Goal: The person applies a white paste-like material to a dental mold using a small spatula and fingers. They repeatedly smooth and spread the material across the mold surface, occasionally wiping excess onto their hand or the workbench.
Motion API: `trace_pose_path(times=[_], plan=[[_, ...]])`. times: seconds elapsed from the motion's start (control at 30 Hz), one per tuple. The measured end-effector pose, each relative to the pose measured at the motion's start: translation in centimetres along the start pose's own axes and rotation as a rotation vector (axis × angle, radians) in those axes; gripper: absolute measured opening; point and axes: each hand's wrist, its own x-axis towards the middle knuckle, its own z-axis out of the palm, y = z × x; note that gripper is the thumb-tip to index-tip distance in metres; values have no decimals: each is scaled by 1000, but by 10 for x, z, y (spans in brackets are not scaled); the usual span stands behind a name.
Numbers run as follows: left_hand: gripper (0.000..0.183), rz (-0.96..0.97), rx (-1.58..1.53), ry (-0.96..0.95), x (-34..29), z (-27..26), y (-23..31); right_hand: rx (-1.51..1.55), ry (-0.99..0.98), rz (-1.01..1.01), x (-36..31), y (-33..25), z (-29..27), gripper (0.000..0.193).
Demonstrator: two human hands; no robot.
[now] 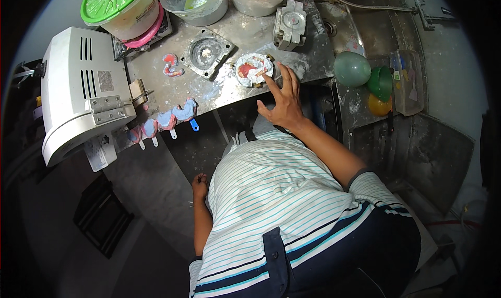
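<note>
My right hand [286, 98] reaches over the front edge of the metal worktop, thumb and fingers spread apart. Its index fingertip is at the edge of a dental flask half [254, 69] filled with white plaster, in which a red and white denture form is set. Whether the finger presses on the plaster cannot be made out. My left hand [200, 185] hangs low beside my body, away from the worktop. Its fingers look loosely curled, and nothing shows in them. Left of the plaster-filled flask lies an empty-looking metal flask part [205, 53] with a round recess.
A closed metal flask [290, 25] stands behind my right hand. Impression trays [167, 119] with blue and pink material line the front edge, beside a white machine [86, 94]. Bowls [194, 5] stand at the back. Rubber bowls [352, 69] sit by the sink.
</note>
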Motion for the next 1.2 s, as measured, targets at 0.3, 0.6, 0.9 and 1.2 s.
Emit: trace_pose_path(times=[0.3,0.6,0.9,1.2], plan=[[36,25,-24,-7,7,6,-13,-56,-87,-135,28,10,-3,66],[40,1,-20,13,-1,16,-12,6,-253,-244,47,25,-6,60],[43,-40,-46,18,-8,23,-29,72,-342,-308,53,34,-14,60],[38,-21,-59,57,-10,31,-30,151,-328,-305,39,35,-19,57]])
